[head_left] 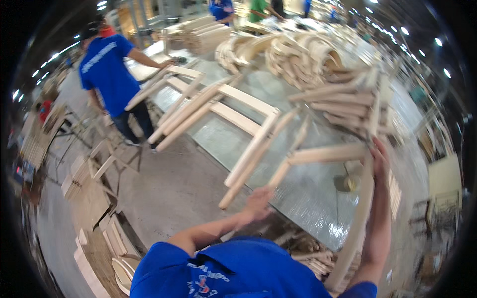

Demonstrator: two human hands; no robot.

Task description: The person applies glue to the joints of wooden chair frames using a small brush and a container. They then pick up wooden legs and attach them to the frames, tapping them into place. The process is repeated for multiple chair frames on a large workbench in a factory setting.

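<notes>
At the right, my right hand [380, 158] is closed around the upper part of a long pale post. The post belongs to a wooden chair frame [325, 154], whose crossbar runs left to a shorter leg. By that leg's lower end is my left hand [258, 203], its fingers smeared by motion; whether they grip the leg cannot be made out. Just left of this frame, more joined wooden frames [243, 121] rest on the table, their legs jutting past its near edge. The table [223, 141] has a shiny, film-like covering.
Curved wooden parts [303, 57] are heaped at the back, with a pile of wooden legs [348, 102] to their right. A co-worker in a blue shirt [110, 67] stands at the far left, one hand on the table. Flat boards [198, 35] are stacked behind.
</notes>
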